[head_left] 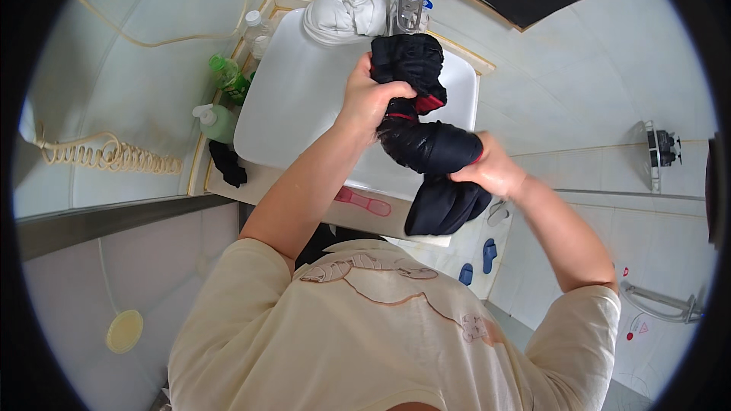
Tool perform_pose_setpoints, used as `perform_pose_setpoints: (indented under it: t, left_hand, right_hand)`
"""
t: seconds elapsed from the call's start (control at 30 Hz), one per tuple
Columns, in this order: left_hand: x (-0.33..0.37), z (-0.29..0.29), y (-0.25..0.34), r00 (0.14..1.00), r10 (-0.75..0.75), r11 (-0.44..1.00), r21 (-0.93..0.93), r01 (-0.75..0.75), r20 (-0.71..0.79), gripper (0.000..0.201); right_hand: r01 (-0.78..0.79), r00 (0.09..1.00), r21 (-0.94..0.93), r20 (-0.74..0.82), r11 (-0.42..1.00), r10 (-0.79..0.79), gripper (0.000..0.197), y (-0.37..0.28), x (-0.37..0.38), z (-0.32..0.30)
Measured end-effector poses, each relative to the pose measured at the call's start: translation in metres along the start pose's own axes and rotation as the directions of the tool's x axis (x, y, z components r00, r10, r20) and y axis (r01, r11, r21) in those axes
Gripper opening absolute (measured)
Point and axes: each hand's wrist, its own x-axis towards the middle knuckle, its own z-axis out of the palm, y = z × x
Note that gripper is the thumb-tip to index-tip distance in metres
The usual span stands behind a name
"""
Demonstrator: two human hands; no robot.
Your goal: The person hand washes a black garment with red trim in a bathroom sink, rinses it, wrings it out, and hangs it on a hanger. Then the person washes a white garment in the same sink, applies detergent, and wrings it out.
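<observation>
A dark, wet-looking garment with red trim is stretched and twisted between my two hands over the right part of a white sink. My left hand is closed round its far part, and a bunched end sticks out beyond the fingers. Lower and to the right, my right hand grips the other part, where a loose fold hangs down past the sink's front edge. Fingers on the far side of the cloth are hidden. White bundled cloth lies at the sink's back edge.
Left of the sink stand a green pump bottle, a green bottle and a clear bottle. Small black cloth lies near them. A pink brush rests on the front ledge. Blue slippers are on the floor.
</observation>
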Motion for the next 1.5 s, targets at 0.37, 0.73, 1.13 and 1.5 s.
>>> perform_pose_setpoints:
  t: [0.37,0.73,1.13,1.5]
  left_hand:
    - [0.024,-0.023,-0.035,0.98,-0.174,0.979,0.123,0.163,0.092,0.037]
    - [0.04,-0.065,-0.071,0.791,-0.333,0.939,0.106,0.327,0.513,0.055]
    - [0.001,-0.013,0.003,0.812,-0.297,0.922,0.372,0.107,0.503,0.084]
    - [0.013,-0.037,-0.043,0.904,-0.093,0.784,0.591,-0.192,0.417,0.057]
  right_hand:
    - [0.059,0.947,0.997,-0.071,-0.049,-0.312,0.025,0.056,0.031,0.14]
    - [0.161,0.984,0.758,-0.172,0.632,-0.046,0.04,-0.008,0.014,0.143]
    - [0.629,0.03,-0.589,-0.633,0.507,-0.773,0.064,-0.005,0.018,0.052]
    - [0.566,0.597,-0.162,-0.595,0.809,-0.537,0.023,-0.001,0.081,0.021]
